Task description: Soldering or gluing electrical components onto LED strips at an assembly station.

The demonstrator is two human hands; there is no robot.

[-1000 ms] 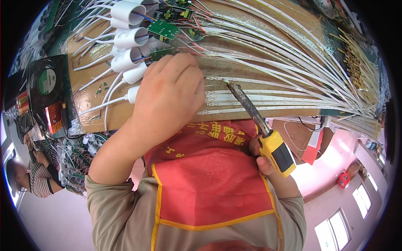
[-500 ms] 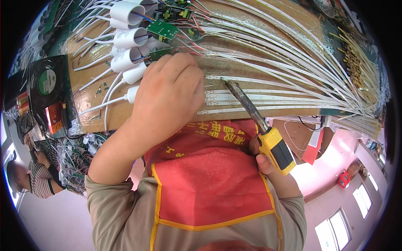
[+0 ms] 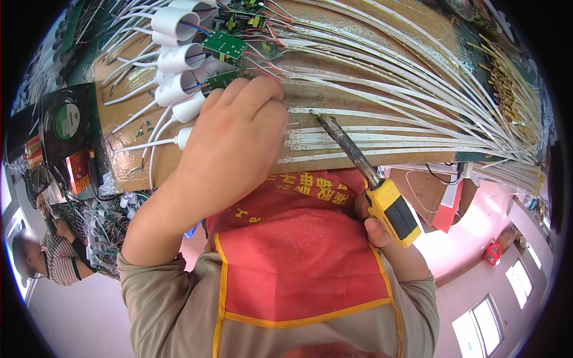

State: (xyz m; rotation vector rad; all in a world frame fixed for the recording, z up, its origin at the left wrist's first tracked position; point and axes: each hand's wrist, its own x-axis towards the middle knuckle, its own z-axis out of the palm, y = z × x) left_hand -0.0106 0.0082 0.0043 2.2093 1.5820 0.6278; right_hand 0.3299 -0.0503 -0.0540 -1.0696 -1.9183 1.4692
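My left hand is palm down over the board with its fingers curled together. Whatever its fingertips pinch is hidden beneath them, close to the ends of white LED strips. In my right hand is a soldering iron with a yellow and black handle. Its dark tip rests at or just over one strip, right of my left hand; contact is unclear. Beside my left hand lie white lamp housings with cables. A green circuit board with red and white wires lies beyond my fingers.
The strips fan right towards a bundle of yellowish strip ends. A black round fan stands at the left edge of the brown work board. At far left another person sits by piled parts. An open carton stands below right.
The soldering iron's tip has shifted slightly left along the strip. My left forearm and wrist have moved a little left, while the fingers stay curled. The lamp housings appear slightly farther left.
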